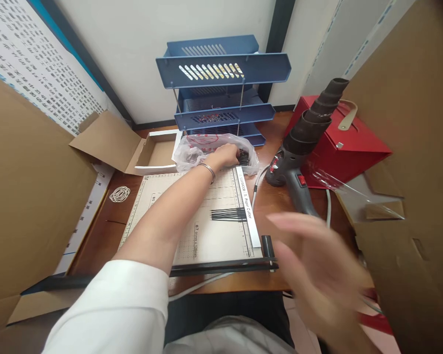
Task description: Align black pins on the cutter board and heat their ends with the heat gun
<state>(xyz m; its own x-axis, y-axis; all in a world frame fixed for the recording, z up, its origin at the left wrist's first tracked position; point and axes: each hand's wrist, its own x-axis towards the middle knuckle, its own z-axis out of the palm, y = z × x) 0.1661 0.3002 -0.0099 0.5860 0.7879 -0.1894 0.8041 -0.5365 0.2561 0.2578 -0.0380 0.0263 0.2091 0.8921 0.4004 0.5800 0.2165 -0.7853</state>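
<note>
My left hand [227,155] reaches into a clear plastic bag [195,150] behind the paper cutter. Its fingers curl down beside thin black pieces [244,157] in the bag; the fingertips are hidden, so what they hold cannot be made out. Blurred by motion, my right hand [321,260] hovers right of the cutter's front corner, thumb and fingers apart with nothing visible between them. Several thin black strips [227,215] lie side by side on the paper cutter [214,241], their right ends at its white edge strip [248,206].
A black heat gun [299,147] stands nozzle up before a red box [354,142]. Blue tiered trays [221,71] rise behind the bag. On the left are an open cardboard box [158,150] and a coil of white cord [120,194]. Cardboard panels [409,162] flank the desk.
</note>
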